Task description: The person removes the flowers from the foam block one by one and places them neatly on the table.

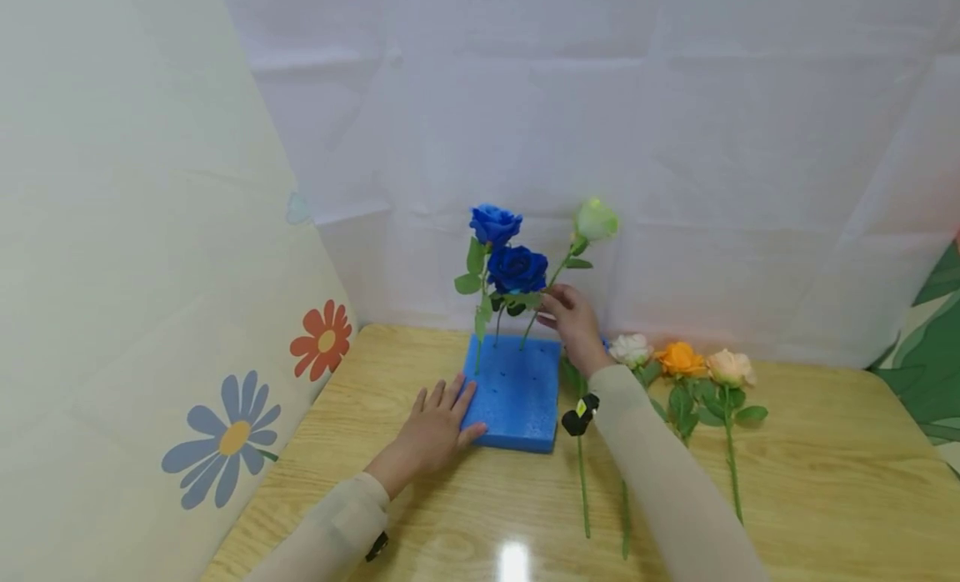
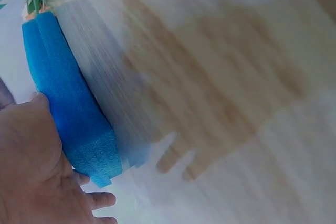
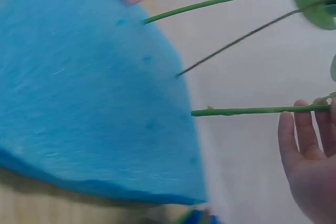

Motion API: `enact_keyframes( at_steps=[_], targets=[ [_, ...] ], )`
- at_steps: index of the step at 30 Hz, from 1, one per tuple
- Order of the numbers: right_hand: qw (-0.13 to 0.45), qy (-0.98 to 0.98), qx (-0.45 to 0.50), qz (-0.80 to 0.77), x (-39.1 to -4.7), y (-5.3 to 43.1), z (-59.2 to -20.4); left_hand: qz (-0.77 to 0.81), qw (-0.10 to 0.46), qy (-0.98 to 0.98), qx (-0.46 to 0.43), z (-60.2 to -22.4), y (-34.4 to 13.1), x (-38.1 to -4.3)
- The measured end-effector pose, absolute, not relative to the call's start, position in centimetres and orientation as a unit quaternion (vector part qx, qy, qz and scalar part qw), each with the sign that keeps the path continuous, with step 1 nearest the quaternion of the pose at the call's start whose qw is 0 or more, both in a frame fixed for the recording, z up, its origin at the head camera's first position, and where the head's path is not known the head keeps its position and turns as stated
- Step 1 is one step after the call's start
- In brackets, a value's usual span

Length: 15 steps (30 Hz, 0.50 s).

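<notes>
A blue foam block (image 1: 517, 407) lies on the table with two blue roses (image 1: 495, 224) and a pale green rose (image 1: 597, 221) standing in its far part. My right hand (image 1: 573, 325) holds the pale green rose by its stem, above the block. In the right wrist view, the fingertips meet the green stem (image 3: 247, 110), whose lower end is in the foam at the edge. My left hand (image 1: 431, 432) rests against the block's left side, fingers straight and spread. The left wrist view shows the palm (image 2: 31, 156) beside the foam.
Right of the block lie several loose flowers, among them a white rose (image 1: 630, 349), an orange rose (image 1: 681, 359) and a peach rose (image 1: 731, 368). Their stems point toward the table's near edge. A white cloth backdrop (image 1: 480, 107) hangs behind the table (image 1: 817, 449).
</notes>
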State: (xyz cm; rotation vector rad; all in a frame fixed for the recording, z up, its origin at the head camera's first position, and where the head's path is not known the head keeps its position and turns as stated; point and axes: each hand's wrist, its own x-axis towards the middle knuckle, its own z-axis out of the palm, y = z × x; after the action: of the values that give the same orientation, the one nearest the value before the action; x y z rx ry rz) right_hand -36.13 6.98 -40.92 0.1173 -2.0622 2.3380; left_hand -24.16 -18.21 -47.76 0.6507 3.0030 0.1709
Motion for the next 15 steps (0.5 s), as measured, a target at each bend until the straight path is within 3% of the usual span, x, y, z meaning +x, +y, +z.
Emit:
enact_keyframes(
  at_steps=[10, 15],
  targets=[
    [0.068, -0.683, 0.064, 0.725, -35.5, 8.6, -38.8, 0.048, 0.033, 0.976, 0.208, -47.6, -18.3, -24.4],
    [0.07, -0.703, 0.07, 0.704, -34.3, 10.0, -38.8, 0.057, 0.037, 0.976, 0.208, -47.9, -18.3, -24.5]
  ],
)
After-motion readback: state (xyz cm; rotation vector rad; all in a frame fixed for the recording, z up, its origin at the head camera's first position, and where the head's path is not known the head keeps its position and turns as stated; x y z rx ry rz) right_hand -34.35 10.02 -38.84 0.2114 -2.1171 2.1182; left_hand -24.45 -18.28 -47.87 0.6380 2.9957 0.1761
